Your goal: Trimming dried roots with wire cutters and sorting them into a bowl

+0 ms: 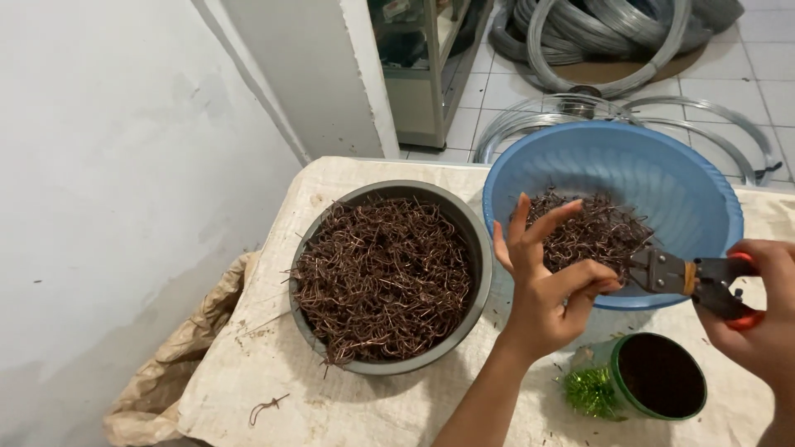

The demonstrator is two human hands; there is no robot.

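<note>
Left hand point(542, 285) raised at centre, palm turned toward the camera, thumb and forefinger pinched together at 3 o'clock of the palm, other 3 fingers spread and pointing toward 12; whatever sits in the pinch too small to make out, right at the nose of the pliers point(691, 277). Right hand point(766, 323) at the 3 o'clock edge, closed around the red handles of those pliers, dark jaws pointing toward 9 and meeting the left fingertips; impossible to tell whether the jaws stand parted or closed.

Behind both hands, toward 12, a blue plastic basin point(662, 170) holding a small heap of bent brown wire pieces point(592, 232) on its near side; pliers and pinch hovering just over its near rim. At 9 o'clock of the left hand, a grey metal bowl point(476, 248) nearly full of the same brown wire pieces, touching or almost touching the blue basin. At 5 o'clock, below the pliers, a green-rimmed container point(658, 377) with a dark inside, lying tilted, with a tuft of shiny green strands point(590, 391) just beside it at 9.

All resting on a table covered in pale sacking point(273, 364); 1 loose wire piece point(267, 407) on the cloth at 7. Coils of grey steel wire point(596, 33) on the tiled floor at 12 to 1; white wall at 9.
</note>
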